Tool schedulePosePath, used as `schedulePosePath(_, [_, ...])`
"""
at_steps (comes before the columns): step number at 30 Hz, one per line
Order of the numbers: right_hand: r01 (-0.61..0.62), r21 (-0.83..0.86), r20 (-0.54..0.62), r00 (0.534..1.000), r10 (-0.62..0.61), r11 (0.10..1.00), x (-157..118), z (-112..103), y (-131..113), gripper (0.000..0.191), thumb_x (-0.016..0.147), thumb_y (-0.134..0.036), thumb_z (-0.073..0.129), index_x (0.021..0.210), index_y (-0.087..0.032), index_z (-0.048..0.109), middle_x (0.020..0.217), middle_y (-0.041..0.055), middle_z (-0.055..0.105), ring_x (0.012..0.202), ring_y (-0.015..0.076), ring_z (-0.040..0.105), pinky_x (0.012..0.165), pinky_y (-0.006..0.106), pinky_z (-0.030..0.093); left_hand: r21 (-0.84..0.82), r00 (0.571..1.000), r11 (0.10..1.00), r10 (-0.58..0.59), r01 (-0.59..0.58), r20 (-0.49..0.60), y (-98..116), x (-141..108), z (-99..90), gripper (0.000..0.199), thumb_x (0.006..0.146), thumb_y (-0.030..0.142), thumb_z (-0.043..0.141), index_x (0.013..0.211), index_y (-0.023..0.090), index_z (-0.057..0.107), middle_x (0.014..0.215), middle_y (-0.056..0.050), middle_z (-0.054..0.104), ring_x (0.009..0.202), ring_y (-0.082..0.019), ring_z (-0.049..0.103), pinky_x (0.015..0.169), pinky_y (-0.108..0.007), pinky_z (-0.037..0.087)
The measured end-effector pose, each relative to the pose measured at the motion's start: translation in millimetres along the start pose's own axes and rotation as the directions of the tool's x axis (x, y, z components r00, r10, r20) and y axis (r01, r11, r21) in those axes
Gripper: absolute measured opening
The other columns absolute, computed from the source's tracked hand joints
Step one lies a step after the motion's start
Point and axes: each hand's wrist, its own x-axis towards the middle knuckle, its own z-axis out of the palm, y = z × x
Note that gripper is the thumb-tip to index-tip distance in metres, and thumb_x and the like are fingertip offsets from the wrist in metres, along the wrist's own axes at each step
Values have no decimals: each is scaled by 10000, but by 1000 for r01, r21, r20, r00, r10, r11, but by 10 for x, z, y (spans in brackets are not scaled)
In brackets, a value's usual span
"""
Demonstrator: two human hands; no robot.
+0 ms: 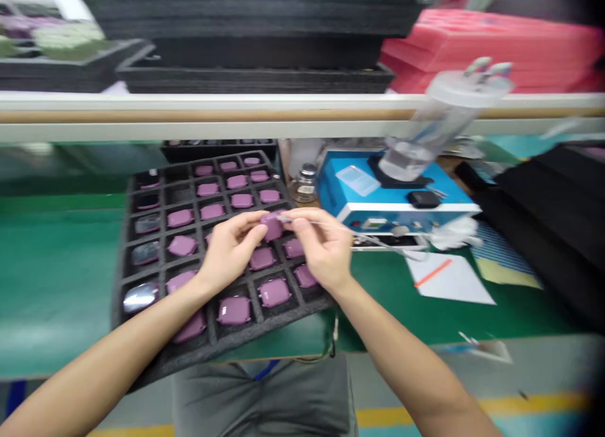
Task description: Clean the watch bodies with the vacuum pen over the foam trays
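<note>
My left hand [231, 251] pinches a flat pink-purple rounded part [273, 227] above a black foam tray [212, 350]. My right hand [321, 248] holds a thin metal pen-like tool [302, 220] with its tip at the part's right edge, and a fine cord runs from it toward the right. The tray has a grid of square pockets. Most hold similar pink parts, such as one [274, 292] just below my right hand, while several at the left look shiny and silvery. My hands hide the pockets beneath them.
A blue benchtop machine [401, 197] with a clear plastic cylinder [439, 128] stands to the right, near a small glass bottle [304, 185]. White paper [449, 279] lies on the green mat [57, 279]. A pale shelf rail [236, 112] crosses above, carrying stacked black trays [250, 14] and red foam [491, 52].
</note>
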Motion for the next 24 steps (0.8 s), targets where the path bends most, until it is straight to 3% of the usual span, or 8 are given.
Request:
schedulePosePath(4, [-34, -23, -127, 991, 31, 999, -52, 2, -4, 192, 955, -375, 694, 954, -202, 776, 935, 56, 785, 835, 185, 765, 782, 343, 684, -86, 993, 990, -112, 116, 40, 136, 41, -172, 328, 868, 338, 680, 1128, 160, 774, 1008, -85, 781, 775, -162, 683, 647, -249, 563])
schedulePosePath(8, [-63, -30, -84, 995, 60, 998, -63, 15, 2, 200, 949, -379, 701, 947, -194, 777, 923, 55, 788, 763, 165, 761, 721, 311, 683, -73, 993, 992, -104, 100, -62, 231, 214, -632, 342, 871, 326, 647, 1161, 192, 769, 1104, -77, 773, 823, -161, 676, 658, -237, 534])
schedulePosePath(11, [-77, -53, -75, 995, 73, 996, -71, 10, -10, 208, 949, -387, 700, 951, -192, 774, 933, 60, 794, 754, 165, 764, 715, 313, 683, 226, 985, 973, -7, 46, -171, 108, 469, -1079, 369, 910, 303, 553, 1200, 184, 748, 1159, -88, 767, 868, -186, 677, 727, -283, 537])
schedulePosePath(13, [-81, -53, -70, 995, 77, 995, -74, 7, -15, 207, 941, -388, 710, 946, -191, 775, 925, 60, 796, 739, 163, 763, 699, 308, 681, 554, 991, 831, 40, 40, -130, -56, 657, -1337, 335, 909, 228, 513, 1143, 173, 745, 1142, -89, 772, 953, -203, 672, 877, -320, 526])
schedulePosePath(17, [-93, -51, -57, 994, 90, 994, -85, 7, -15, 196, 933, -380, 723, 938, -191, 778, 910, 55, 794, 725, 149, 757, 689, 286, 673, 708, 998, 703, -23, 59, -59, -367, 888, -1613, 200, 821, 134, 581, 930, 166, 746, 940, -89, 783, 916, -240, 670, 955, -361, 492])
schedulePosePath(19, [-100, -54, -45, 994, 98, 994, -95, 8, -18, 197, 934, -380, 722, 937, -191, 778, 905, 54, 791, 744, 152, 759, 693, 287, 674, 744, 999, 667, -25, 34, -24, -416, 879, -1662, 193, 828, 145, 591, 932, 166, 753, 976, -99, 784, 950, -252, 675, 990, -367, 480])
schedulePosePath(21, [-105, -56, -35, 994, 103, 993, -108, 8, -24, 204, 936, -387, 719, 936, -192, 777, 903, 55, 788, 775, 164, 764, 695, 298, 678, 776, 1000, 630, -2, 18, -22, -358, 747, -1704, 245, 860, 171, 575, 1020, 144, 757, 1134, -139, 767, 1092, -280, 657, 1073, -393, 437])
schedulePosePath(24, [-101, -60, -48, 994, 98, 993, -123, 4, -29, 211, 936, -398, 718, 927, -196, 777, 900, 55, 783, 787, 174, 765, 688, 304, 680, 843, 997, 538, 53, 20, -58, -101, 248, -1750, 341, 896, 232, 563, 1172, 121, 732, 1289, -183, 709, 1242, -329, 600, 1142, -462, 382])
